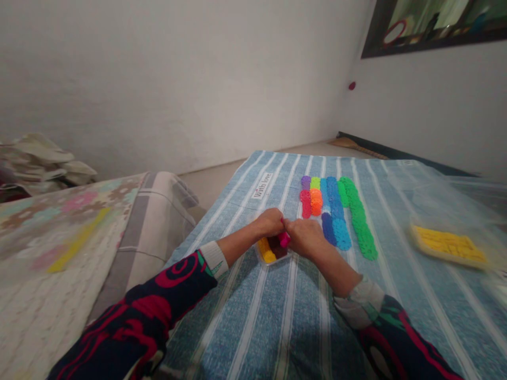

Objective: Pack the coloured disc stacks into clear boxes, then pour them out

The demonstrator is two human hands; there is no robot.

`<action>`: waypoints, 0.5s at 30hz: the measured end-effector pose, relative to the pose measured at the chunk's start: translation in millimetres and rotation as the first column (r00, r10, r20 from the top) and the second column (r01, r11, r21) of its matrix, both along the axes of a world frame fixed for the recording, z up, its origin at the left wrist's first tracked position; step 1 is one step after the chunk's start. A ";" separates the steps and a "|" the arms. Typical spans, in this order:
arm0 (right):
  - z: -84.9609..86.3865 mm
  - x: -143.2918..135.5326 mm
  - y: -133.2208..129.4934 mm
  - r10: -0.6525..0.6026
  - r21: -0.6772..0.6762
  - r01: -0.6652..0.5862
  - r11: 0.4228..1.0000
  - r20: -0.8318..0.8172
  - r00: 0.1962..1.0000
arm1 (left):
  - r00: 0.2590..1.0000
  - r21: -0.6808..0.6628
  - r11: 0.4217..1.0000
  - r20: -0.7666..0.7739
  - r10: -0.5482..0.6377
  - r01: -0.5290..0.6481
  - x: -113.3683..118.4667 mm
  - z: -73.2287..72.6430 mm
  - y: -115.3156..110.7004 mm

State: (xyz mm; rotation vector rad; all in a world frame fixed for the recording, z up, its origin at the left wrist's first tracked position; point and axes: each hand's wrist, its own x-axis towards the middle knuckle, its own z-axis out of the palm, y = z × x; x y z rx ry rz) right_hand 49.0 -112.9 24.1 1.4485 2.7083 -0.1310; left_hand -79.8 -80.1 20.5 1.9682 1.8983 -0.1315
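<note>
My left hand [271,222] and my right hand [304,236] meet above a small clear plastic container [270,264] on the striped cloth. Between their closed fingers is a bright pink piece [284,239] that looks like modelling clay; part of it hangs below the fingertips. Inside the container lie a yellow piece [266,252] and a dark brown piece [278,247], partly covered by the hands. Just beyond my right hand, bumpy coloured strips lie flat: a long green strip [359,219], a blue strip [337,206], an orange piece [316,200] and a red piece [305,202].
A blue striped cloth [253,316] covers the table and bears a "With love" label [263,186]. To the right stands a clear tub [447,258] with yellow pieces [449,244]. At left, a bed-like surface [91,279] holds a yellow strip [81,240]. A wall [222,79] rises behind.
</note>
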 end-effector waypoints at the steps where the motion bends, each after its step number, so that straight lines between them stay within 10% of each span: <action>1: -0.8 0.3 -0.1 0.000 0.002 0.000 1.000 0.007 1.000 | 1.000 0.017 1.000 -0.025 -0.009 0.010 0.6 0.1 -0.5; 15: -4.4 8.2 4.8 -0.017 -0.092 0.013 0.996 -0.049 0.999 | 0.984 0.106 0.986 -0.142 -0.111 0.126 -11.5 -7.1 2.8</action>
